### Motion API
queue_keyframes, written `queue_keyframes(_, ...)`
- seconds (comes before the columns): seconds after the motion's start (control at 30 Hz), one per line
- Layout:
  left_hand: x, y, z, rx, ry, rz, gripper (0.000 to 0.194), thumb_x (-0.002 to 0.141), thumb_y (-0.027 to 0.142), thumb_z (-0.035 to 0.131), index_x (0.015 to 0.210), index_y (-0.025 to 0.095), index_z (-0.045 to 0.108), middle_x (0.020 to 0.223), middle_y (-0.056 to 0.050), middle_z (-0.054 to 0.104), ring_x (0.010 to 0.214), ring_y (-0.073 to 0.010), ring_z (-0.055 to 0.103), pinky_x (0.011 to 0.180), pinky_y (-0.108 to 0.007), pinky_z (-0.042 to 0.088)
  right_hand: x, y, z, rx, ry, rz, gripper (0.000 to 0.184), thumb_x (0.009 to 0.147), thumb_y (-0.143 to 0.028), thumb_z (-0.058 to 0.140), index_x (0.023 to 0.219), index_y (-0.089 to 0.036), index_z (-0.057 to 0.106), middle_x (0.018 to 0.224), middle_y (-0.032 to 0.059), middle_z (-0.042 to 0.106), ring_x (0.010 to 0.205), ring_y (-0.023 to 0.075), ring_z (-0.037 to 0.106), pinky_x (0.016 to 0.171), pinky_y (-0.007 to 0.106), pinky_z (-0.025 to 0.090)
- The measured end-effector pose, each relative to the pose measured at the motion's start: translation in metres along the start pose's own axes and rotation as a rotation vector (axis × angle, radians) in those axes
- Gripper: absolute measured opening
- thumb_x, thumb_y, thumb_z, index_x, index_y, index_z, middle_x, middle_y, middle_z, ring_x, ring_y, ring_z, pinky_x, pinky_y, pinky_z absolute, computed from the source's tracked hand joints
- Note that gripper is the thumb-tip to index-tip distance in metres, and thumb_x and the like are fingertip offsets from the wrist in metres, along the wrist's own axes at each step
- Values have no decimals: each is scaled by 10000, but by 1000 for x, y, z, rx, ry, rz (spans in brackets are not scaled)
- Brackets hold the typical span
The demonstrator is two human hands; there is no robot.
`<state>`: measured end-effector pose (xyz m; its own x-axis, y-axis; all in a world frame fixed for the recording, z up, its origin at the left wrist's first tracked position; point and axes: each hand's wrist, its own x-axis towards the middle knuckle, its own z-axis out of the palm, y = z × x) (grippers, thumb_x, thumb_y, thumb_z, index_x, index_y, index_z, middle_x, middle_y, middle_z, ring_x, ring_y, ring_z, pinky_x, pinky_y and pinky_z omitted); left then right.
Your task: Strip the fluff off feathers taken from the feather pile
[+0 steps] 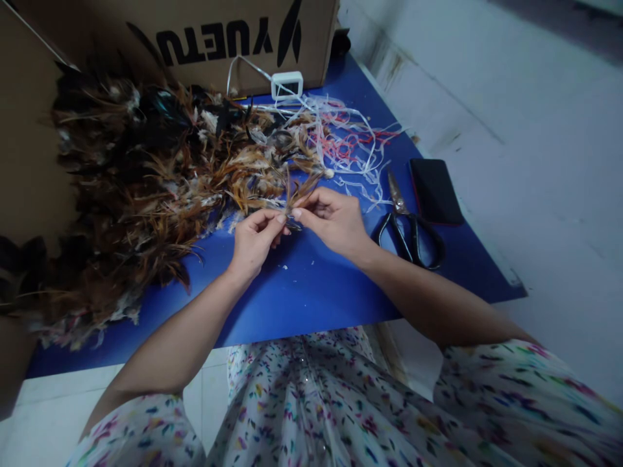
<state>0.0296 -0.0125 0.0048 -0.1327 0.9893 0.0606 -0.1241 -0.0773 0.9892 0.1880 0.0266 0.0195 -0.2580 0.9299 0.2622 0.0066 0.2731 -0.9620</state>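
Feather bunch [298,192], small and brown, is pinched between my two hands over the near part of the blue table [311,285], as the view from my head shows it. My left hand [254,241] has its thumb and forefinger closed on the lower end, and my right hand [339,222] grips it just beside them, thumb pressed in, so my fingertips nearly meet; the brown tips fan out upward, away from me. Whether my fingers also hold a thread, I can't tell. A big heap of feathers [165,162], brown, black and rusty orange with pale fluff, spreads over the table from beyond my hands to the left edge. Behind it stands a cardboard box [219,48] with YUETU printed upside down, and a small white device [287,86] with a dark screen is in front of that. White and red strands [357,139] lie tangled beyond my right hand. Nearer my right forearm are scissors [413,237] with black handles, blades pointing away from me; I can't tell if the handles touch my arm. Just beside them lies a flat black object [436,192] with a red edge, near the pale wall [535,149].
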Motion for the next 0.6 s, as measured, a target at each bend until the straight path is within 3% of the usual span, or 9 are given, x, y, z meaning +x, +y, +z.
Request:
queue_keyframes(0.27,-1,-2,-1,45,7,24,216,785,399,797,800,188,756,614,7,668,472,-64,506,450,-192,398,-3,2,0,-154,13,-95,99,834,-298,699,835,-198,695,825,7,734,764,149,664,742,315,546)
queue_keyframes(0.6,2,-6,-2,90,-14,91,305,773,480,792,805,179,750,604,8,674,452,-61,500,427,-181,397,-1,6,0,-193,17,-184,65,839,-260,684,830,-197,699,799,-4,737,732,138,673,692,287,538)
